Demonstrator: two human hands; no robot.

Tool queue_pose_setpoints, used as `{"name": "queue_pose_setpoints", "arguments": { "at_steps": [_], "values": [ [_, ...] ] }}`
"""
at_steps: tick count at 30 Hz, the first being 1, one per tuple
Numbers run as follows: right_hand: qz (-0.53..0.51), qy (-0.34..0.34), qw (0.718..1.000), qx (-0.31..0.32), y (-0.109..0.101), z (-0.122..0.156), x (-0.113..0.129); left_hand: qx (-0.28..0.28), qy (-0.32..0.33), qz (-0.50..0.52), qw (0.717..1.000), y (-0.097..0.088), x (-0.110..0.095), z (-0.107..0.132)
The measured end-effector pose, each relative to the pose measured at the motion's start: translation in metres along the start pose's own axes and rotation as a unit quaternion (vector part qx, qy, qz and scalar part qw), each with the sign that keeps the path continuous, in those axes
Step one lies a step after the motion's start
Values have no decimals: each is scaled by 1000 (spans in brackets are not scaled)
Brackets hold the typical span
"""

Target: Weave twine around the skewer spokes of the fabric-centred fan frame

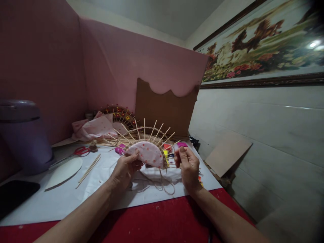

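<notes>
My left hand (pixel 129 166) grips a half-round craft piece (pixel 148 153) by its left edge, thumb on the front. Pink cloth with red dots covers its face, and thin wooden sticks (pixel 144 130) fan out from the curved rim. Twine (pixel 154 128) is strung across the sticks in an arc. To the right of the piece is my right hand (pixel 188 167), its fingers pinched together close to the lowest sticks; what they hold is too small to make out. A loose length of twine (pixel 168 192) hangs below the piece onto the white sheet.
Red-handled scissors (pixel 81 151), a pale cut-out board (pixel 64 172) and loose sticks (pixel 88 170) lie on the white sheet (pixel 101 206). A purple bin (pixel 24 141) and a dark phone-like slab (pixel 17 197) stand left. Behind are dotted cloth (pixel 95 127), a decorated half-round (pixel 124 116) and brown cardboard (pixel 164 109).
</notes>
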State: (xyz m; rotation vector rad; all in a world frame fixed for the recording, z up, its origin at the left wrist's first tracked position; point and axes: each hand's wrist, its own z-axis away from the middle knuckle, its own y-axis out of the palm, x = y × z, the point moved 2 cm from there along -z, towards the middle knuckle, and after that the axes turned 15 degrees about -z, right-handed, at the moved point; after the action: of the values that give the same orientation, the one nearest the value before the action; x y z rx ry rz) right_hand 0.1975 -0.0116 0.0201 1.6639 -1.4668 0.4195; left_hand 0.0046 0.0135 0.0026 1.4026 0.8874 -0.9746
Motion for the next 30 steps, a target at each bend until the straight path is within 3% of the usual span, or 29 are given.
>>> {"name": "queue_pose_setpoints", "arguments": {
  "at_steps": [22,30],
  "values": [
    [64,-29,997,39,2,7,3,-8,-2,47,999,-1,1,-1],
    [35,-23,999,17,-1,3,2,-8,-5,88,996,-2,-1,-3]
  ]
}}
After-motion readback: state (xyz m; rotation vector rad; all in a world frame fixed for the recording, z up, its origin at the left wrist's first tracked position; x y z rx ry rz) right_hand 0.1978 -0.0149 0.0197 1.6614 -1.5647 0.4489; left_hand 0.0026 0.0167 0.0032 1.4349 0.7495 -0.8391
